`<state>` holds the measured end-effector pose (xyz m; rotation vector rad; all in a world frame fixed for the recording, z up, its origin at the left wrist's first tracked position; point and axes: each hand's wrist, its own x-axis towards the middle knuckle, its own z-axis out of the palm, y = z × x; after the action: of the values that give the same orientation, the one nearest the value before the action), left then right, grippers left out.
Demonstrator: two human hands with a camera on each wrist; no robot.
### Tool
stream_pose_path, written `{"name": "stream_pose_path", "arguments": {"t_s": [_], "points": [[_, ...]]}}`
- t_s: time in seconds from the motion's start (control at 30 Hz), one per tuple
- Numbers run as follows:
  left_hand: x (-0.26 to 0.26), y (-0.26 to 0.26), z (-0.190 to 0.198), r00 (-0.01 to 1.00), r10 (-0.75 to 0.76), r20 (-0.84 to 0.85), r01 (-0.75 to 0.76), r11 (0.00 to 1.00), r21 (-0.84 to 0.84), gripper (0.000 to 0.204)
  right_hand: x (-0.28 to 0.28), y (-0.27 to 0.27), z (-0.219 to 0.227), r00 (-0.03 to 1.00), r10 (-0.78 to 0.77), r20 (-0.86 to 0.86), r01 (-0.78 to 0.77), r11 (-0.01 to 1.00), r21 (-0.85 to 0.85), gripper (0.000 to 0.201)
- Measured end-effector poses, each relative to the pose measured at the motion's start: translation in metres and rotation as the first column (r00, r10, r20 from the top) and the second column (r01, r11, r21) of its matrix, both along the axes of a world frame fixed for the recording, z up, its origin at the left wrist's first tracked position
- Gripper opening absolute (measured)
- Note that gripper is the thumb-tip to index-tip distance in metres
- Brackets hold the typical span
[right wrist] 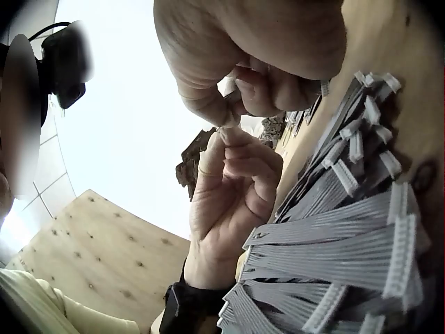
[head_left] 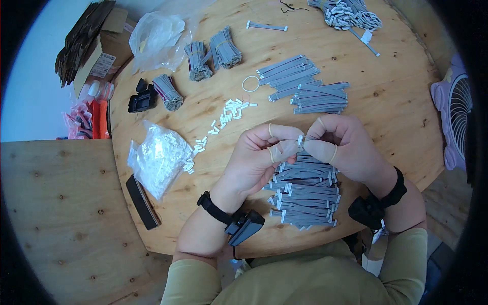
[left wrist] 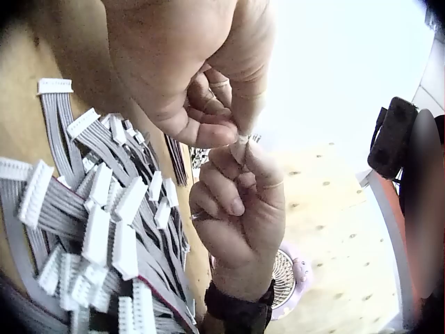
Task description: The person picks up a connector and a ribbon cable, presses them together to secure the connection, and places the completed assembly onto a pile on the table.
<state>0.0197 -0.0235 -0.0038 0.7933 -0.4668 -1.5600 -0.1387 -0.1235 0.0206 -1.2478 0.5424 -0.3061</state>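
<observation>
My left hand [head_left: 259, 152] and right hand [head_left: 348, 145] meet over the table, thumbs and forefingers in pale finger cots. Between their fingertips is a small white connector [head_left: 300, 141], pinched by the left hand and mostly covered. The right hand holds a ribbon cable, largely hidden in its curled fingers; a white connector end [right wrist: 325, 88] pokes out beside them in the right wrist view. Right below the hands lies a thick pile of grey ribbon cables [head_left: 305, 190] with white connectors at their ends.
Loose white connectors [head_left: 232, 110] trail from a clear bag [head_left: 161, 160] at left. More cables [head_left: 290, 76] lie beyond the hands, with tied bundles [head_left: 223, 48] farther back. A black box [head_left: 142, 97], a cardboard box [head_left: 104, 58] and a purple fan [head_left: 455, 112] stand around the edges.
</observation>
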Motion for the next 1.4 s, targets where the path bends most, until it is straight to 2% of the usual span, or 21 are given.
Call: {"name": "stream_pose_path", "arguments": {"t_s": [0.43, 0.73, 0.83, 0.93, 1.23, 1.4], "points": [[-0.0013, -0.0002, -0.0006, 1.000, 0.005, -0.030, -0.005, 1.000, 0.005, 0.020, -0.0003, 0.0015, 0.0036, 1.000, -0.009, 0.009, 0.010, 0.999, -0.039, 0.004], [-0.0008, 0.0003, -0.0015, 1.000, 0.004, -0.014, -0.003, 1.000, 0.002, 0.020, 0.0006, 0.0007, 0.0010, 1.000, -0.007, 0.014, 0.007, 1.000, -0.001, 0.005], [-0.0009, 0.0002, -0.0005, 1.000, 0.006, -0.017, -0.005, 1.000, 0.009, 0.020, -0.0006, 0.0001, 0.0028, 1.000, 0.005, -0.012, -0.006, 0.998, -0.063, 0.005], [-0.0024, 0.0003, -0.0025, 0.998, 0.037, -0.048, -0.037, 0.999, -0.014, 0.021, -0.0006, 0.0025, 0.0025, 0.999, -0.010, 0.032, 0.012, 0.997, -0.077, 0.005], [0.0007, 0.0007, 0.0008, 0.997, 0.007, 0.081, -0.005, 1.000, -0.027, 0.017, -0.0003, 0.0022, 0.0045, 0.999, -0.009, -0.031, 0.008, 0.998, -0.060, 0.005], [0.0023, 0.0003, -0.0026, 0.983, 0.015, 0.181, -0.010, 1.000, -0.027, 0.017, -0.0007, 0.0027, 0.0046, 0.998, -0.025, -0.059, 0.017, 0.992, -0.124, 0.005]]}}
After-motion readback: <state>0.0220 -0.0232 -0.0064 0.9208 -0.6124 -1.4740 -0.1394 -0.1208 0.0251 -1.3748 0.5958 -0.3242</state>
